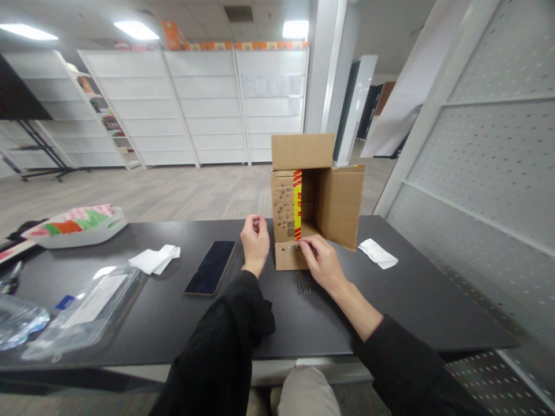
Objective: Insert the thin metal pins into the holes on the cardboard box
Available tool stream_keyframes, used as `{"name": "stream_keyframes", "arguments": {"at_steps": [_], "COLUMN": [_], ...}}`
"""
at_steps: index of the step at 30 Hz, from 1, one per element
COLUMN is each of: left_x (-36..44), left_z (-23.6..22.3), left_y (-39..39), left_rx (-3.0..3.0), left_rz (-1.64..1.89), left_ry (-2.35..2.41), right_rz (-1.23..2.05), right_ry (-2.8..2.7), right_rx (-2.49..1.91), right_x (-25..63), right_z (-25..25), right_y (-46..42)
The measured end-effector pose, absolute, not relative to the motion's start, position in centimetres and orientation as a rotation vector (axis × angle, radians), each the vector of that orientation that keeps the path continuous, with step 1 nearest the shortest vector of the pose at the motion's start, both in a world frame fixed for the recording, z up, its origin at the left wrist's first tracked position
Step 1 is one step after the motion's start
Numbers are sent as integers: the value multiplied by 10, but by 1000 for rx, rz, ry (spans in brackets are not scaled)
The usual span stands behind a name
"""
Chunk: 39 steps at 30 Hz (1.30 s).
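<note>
An open cardboard box (338, 202) stands on its side on the dark table. Round grey heads, like those of nails or screws, dot its left flap (284, 205), and a row of them crosses the lower flap (288, 263). My right hand (323, 263) is closed in a pinch at the top edge of that lower flap; whatever sits between the fingertips is too small to name. To the left of the box, my left hand (255, 242) is raised with curled fingers, their contents hidden. Several long thin nails or screws (302, 283) lie just below the lower flap.
A phone (211, 268) lies left of my left hand. Crumpled tissues (156, 259) and a clear plastic case (93, 309) are farther left, near a white basket (104, 231) and a plastic bottle (21, 320). Another tissue (378, 253) is right of the box, before a perforated panel (489, 190).
</note>
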<state>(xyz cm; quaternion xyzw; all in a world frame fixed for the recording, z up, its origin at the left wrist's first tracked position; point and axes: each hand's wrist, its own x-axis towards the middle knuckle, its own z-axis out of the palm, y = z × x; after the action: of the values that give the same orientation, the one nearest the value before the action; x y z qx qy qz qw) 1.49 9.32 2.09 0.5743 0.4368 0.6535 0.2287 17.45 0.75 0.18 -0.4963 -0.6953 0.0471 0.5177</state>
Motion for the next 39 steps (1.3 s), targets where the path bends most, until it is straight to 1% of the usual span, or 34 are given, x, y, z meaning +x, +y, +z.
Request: {"name": "stream_keyframes", "arguments": {"at_steps": [6, 21, 39], "left_x": [15, 15, 15], "left_z": [21, 21, 22], "left_y": [93, 93, 91], "left_rx": [1591, 1597, 1584], "left_rz": [1800, 1796, 1794], "left_ry": [1203, 1206, 1189], "right_rz": [44, -47, -70], "right_ry": [-1732, -1678, -1801], "right_rx": [-1189, -1406, -1406], "right_x": [177, 177, 174], "right_z": [-4, 0, 3], "right_y": [11, 12, 10]}}
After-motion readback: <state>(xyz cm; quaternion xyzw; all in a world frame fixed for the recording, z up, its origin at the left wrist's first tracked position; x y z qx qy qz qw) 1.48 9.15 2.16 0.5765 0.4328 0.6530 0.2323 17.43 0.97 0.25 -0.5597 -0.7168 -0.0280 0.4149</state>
